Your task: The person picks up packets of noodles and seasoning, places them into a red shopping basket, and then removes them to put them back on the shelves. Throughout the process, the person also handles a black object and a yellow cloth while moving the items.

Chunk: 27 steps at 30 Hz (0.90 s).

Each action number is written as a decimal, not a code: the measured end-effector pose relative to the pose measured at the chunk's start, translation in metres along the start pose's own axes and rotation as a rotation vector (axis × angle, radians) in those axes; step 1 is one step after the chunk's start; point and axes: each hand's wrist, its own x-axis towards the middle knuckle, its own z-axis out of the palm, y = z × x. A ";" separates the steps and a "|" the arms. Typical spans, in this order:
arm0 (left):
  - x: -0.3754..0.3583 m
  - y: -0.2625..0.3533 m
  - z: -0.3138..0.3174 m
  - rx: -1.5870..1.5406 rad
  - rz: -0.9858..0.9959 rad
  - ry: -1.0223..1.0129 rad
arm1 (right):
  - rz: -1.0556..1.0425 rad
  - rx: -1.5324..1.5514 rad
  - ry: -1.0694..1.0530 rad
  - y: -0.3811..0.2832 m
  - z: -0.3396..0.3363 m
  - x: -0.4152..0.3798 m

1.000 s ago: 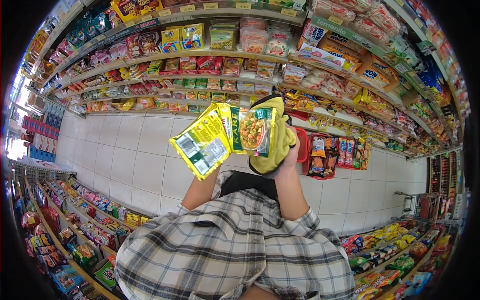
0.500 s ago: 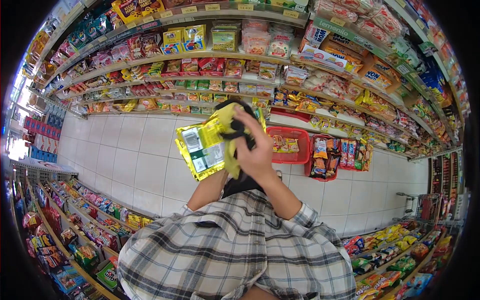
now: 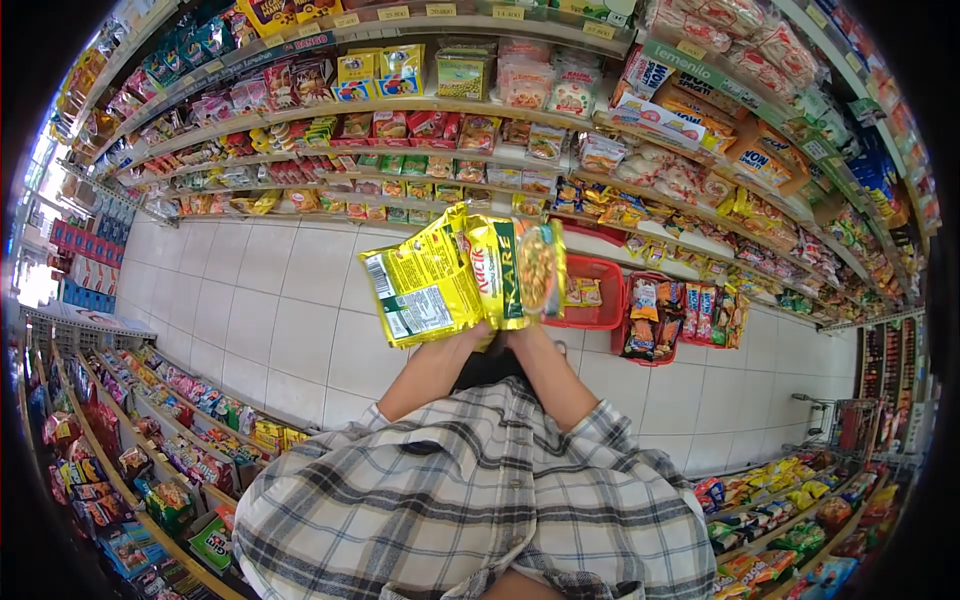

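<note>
Two yellow seasoning packets are held up side by side in front of my body. My left hand (image 3: 462, 345) is closed around the lower edge of the left seasoning packet (image 3: 420, 275), whose back with barcode and printed text faces me. In my right hand (image 3: 530, 342) is another seasoning packet (image 3: 515, 270), front side towards me, lettered "Racik" and "Kare" beside a picture of food. The two overlap near the middle. Most of my fingers are hidden behind the packets.
A red basket (image 3: 602, 318) with a few packets stands on the tiled floor ahead to the right. Next to it is a second red basket (image 3: 625, 345) filled with snack packs. Stocked shelves (image 3: 420, 160) curve across the front. A shopping trolley (image 3: 850, 425) stands far right.
My right hand has come down from over the packets to their lower edge. The right packet now shows its front, and the packets are spread apart.
</note>
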 end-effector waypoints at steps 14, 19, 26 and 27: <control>0.007 -0.020 0.004 -0.346 -0.157 0.067 | -0.405 -0.442 -0.090 -0.036 0.081 -0.031; 0.002 -0.017 -0.020 -0.812 -0.206 0.064 | -0.714 -0.634 -0.263 -0.015 0.083 -0.043; -0.003 0.009 -0.030 -0.063 -0.058 0.113 | -0.934 -1.019 -0.522 -0.014 0.094 -0.065; -0.002 0.019 -0.033 0.082 -0.031 0.135 | -0.841 -0.904 -0.541 -0.015 0.093 -0.067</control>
